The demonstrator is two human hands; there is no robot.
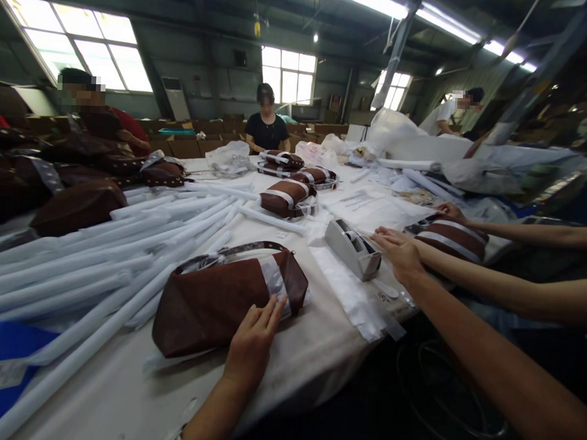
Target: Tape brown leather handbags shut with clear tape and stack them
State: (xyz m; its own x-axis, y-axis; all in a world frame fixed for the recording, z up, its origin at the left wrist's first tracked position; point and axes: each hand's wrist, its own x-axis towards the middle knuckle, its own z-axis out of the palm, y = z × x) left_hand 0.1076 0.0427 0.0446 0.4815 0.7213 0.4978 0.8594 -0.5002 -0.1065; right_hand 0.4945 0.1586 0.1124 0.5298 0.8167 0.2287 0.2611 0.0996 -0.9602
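Note:
On the table in front of me a brown handbag (206,303) lies on its side, its dark studded strap (254,245) loose along the top. A pale wrapping strip (272,277) goes around its right end. My left hand (251,340) presses on that strip with the fingers stretched out. My right hand (404,257) reaches to the grey tape dispenser (353,248), fingers extended at its right end; whether they touch tape is unclear. White wrapping sheets (344,289) lie beneath and in front of the dispenser.
Long white wrapped rolls (104,252) cover the table's left side. Brown bags (82,203) pile up behind them. More strapped bags (287,195) stand mid-table. At the right, a co-worker's hand (451,214) touches another strapped bag (451,238); their other arm (503,282) passes behind mine.

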